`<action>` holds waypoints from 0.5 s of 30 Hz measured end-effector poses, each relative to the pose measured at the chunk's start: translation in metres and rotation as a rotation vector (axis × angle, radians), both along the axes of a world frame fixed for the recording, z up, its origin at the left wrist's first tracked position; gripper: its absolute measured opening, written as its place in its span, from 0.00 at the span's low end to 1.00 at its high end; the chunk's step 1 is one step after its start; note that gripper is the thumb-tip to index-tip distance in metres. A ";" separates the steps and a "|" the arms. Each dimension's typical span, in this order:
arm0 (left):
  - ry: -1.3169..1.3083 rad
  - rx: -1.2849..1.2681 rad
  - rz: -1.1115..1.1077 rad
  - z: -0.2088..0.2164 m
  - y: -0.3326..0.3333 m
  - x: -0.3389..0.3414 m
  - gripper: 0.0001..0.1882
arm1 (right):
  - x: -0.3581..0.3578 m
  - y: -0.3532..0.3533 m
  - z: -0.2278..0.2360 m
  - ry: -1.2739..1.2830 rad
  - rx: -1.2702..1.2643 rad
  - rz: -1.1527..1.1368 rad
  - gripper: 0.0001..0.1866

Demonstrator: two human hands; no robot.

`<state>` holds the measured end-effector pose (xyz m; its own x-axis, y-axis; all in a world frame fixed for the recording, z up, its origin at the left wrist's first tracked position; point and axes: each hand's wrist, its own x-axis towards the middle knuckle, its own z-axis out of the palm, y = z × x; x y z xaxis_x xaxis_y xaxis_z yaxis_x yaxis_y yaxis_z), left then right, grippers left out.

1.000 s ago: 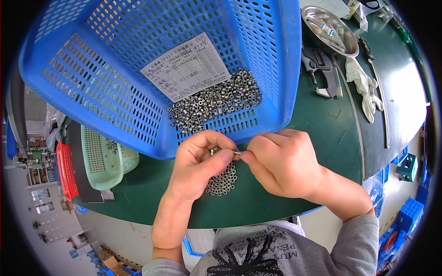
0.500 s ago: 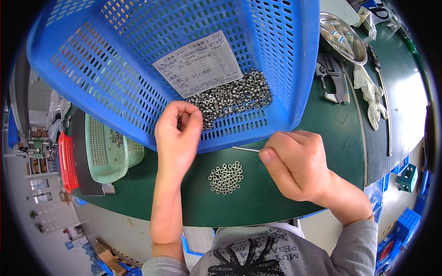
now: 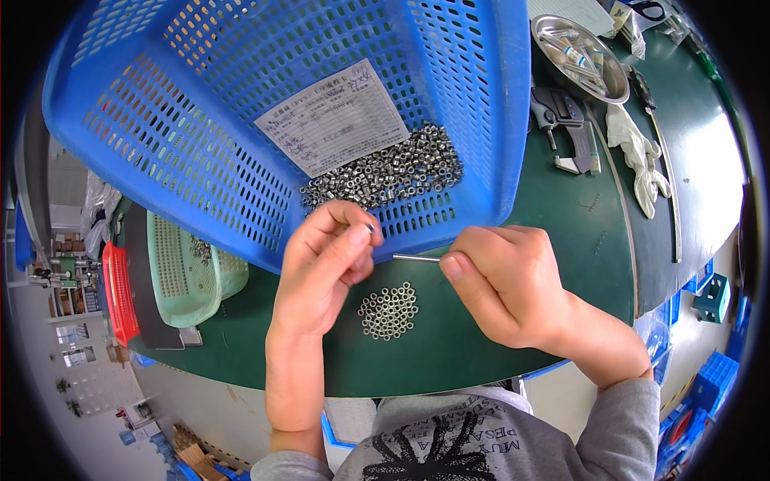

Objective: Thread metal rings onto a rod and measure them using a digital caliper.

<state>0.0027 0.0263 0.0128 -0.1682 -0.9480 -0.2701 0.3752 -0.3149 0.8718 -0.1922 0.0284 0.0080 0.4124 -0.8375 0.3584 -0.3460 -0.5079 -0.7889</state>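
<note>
My left hand [image 3: 325, 268] is raised in front of the blue basket's near edge, thumb and finger pinched on a small metal ring [image 3: 370, 228]. Closed in a fist, my right hand [image 3: 509, 289] holds a thin metal rod [image 3: 417, 257] that points left toward the ring, a short gap apart. Inside the tilted blue basket [image 3: 497, 188], many similar small metal rings [image 3: 401, 172] are heaped below a white paper slip [image 3: 333, 116] with print and handwriting. Under my hands, a flat cluster of rings [image 3: 388, 311] lies on the green table.
A green basket [image 3: 184, 313] and a red basket [image 3: 120, 297] stand at the left. On the right are a digital micrometer [image 3: 565, 124], a steel bowl [image 3: 618, 84] of small items, white gloves [image 3: 638, 164] and a long thin metal strip [image 3: 672, 196].
My left hand has come out of the basket toward the rod, now with a ring in its fingertips. The right hand with the rod has shifted slightly left.
</note>
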 end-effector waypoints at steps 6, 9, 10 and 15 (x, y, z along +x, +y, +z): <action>0.148 0.017 -0.190 -0.003 0.006 0.001 0.06 | 0.003 -0.001 -0.001 -0.079 0.029 -0.018 0.12; 0.159 0.013 -0.208 -0.005 0.006 0.004 0.06 | 0.002 -0.001 0.000 -0.053 0.052 -0.016 0.12; 0.100 -0.013 -0.210 -0.004 0.007 0.004 0.06 | 0.002 -0.001 0.000 -0.052 0.053 -0.017 0.12; -0.038 -0.051 -0.152 -0.004 0.007 -0.002 0.07 | 0.004 0.000 -0.002 0.118 -0.142 -0.092 0.13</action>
<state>0.0003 0.0337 0.0090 -0.3009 -0.9252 -0.2311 0.2929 -0.3203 0.9009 -0.1885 0.0286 0.0064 0.3829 -0.8182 0.4289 -0.4816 -0.5730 -0.6631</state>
